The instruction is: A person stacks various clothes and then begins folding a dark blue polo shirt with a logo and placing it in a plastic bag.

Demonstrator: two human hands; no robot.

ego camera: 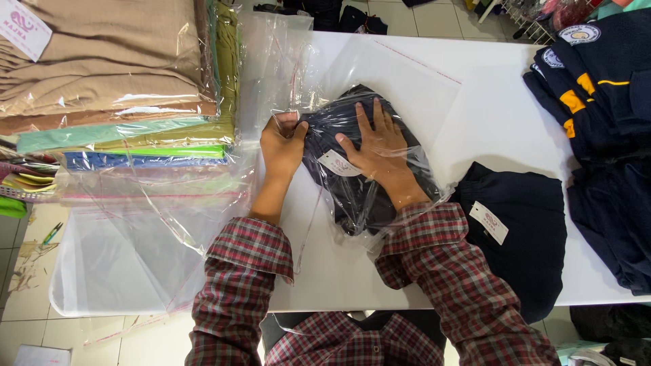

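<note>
At the far left a stack of folded cloths (115, 74) in tan, green and blue lies bagged on the white table (488, 115), with loose clear sheets (135, 224) hanging off the edge below it. Near the middle the left hand (281, 146) pinches the edge of a clear plastic bag (359, 196), fingers curled shut on the film, while the right hand (376, 146) lies flat with fingers spread on the dark folded garment (339, 122) inside that bag. Just right sits 1 more dark folded garment with a white tag (522, 217), unbagged, and a pile of navy uniforms (597, 88) beyond.

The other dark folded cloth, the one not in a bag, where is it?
The unbagged dark cloth lies on the white table, just right of the right hand and below the navy uniforms.
</note>
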